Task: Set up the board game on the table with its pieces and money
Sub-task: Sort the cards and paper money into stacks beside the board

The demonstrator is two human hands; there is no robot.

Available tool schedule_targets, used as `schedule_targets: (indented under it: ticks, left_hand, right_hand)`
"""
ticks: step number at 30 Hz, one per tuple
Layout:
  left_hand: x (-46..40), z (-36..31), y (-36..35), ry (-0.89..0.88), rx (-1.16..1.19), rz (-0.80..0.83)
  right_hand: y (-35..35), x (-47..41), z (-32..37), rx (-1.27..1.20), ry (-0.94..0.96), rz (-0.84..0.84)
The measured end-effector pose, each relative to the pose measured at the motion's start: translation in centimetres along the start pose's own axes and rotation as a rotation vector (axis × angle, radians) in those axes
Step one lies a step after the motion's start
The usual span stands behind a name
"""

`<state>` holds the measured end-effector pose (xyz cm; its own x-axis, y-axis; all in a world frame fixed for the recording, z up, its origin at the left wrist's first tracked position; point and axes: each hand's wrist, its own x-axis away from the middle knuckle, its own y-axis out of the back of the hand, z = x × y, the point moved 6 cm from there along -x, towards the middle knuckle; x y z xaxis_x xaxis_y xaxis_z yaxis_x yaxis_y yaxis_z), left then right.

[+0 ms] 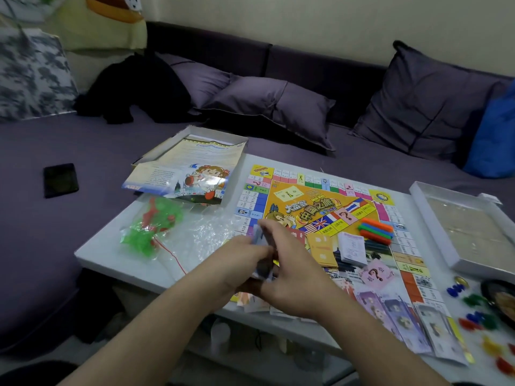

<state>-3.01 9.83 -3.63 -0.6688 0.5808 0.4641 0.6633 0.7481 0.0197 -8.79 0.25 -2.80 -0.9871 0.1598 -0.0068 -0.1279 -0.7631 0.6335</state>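
Board: we record a flat printed game board [328, 207] lying open on the white table [106, 254], glossy, with a yellow-orange centre and a border of small coloured squares.
Left hand: we see the left hand [239, 257] over the near-left part of the board, fingers curled round a thin bundle of paper notes [260, 246]; motion blur hides the finger detail.
Right hand: the right hand [295, 285] meets the same bundle from the near side, fingers bent against it; we cannot tell how tightly it pinches.
Money laid out: we note flat rectangular banknotes [395, 319] fanned in overlapping stacks along the near edge of the board, purple and grey-white paper.
Cards: a yellow card stack [320, 247], a white card stack [352, 247] and a pink question-mark card [376, 275] sit on the board's centre, close together.
Sticks: a small pile of orange, green and blue plastic bars [376, 231] rests on the board right of centre.
Tokens: small glossy coloured pawns [473, 316] are scattered on the table right of the board.
Bags: a crinkled clear plastic bag [200, 235] lies left of the board; beside it a bag of green and red plastic pieces [147, 227].
Box parts: the box lid [195, 168] with a cartoon sheet sits at the far left corner; a shallow white tray [459, 232] lies at the right edge.
Surroundings: purple sofa cushions [273, 104] lie behind, and a dark phone [60, 179] rests on the seat.
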Motion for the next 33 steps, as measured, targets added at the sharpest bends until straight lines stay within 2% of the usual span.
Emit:
schedule_targets:
  ticks: [2,6,9,14,19,22,25,28,33]
  left_hand:
    - [-0.5,0.2,1.0,0.045,0.095,-0.095]
    - [-1.4,0.2,4.1,0.05,0.119,-0.298]
    - [-2.0,0.8,4.7,0.07,0.134,-0.318]
    - [-2.1,1.0,4.3,0.053,0.143,-0.305]
    - [-1.9,0.6,4.0,0.039,0.243,-0.289]
    - [-1.6,0.3,3.9,0.008,0.318,-0.288]
    - [-1.0,-0.1,4.1,-0.037,0.369,-0.31]
    - [-0.3,-0.7,4.4,-0.099,0.442,-0.315]
    - [0.0,-1.2,5.1,-0.134,0.626,-0.252]
  right_hand:
    - [-0.3,0.0,-0.2,0.066,-0.028,0.026]
    - [-2.5,0.9,-1.2,0.499,-0.002,0.162]
    - [-5.0,1.6,-1.7,0.703,0.064,0.242]
    - [-6.6,2.6,-1.7,0.82,0.12,0.176]
    - [-7.3,3.9,-1.9,0.735,0.259,0.102]
    - [-7.3,3.9,-1.9,0.643,0.278,0.064]
    - [-6.3,3.6,-1.3,0.503,0.204,0.029]
    - [-5.2,3.2,-1.6,0.304,0.024,-0.016]
    - [-2.9,3.3,-1.7,-0.002,-0.071,-0.203]
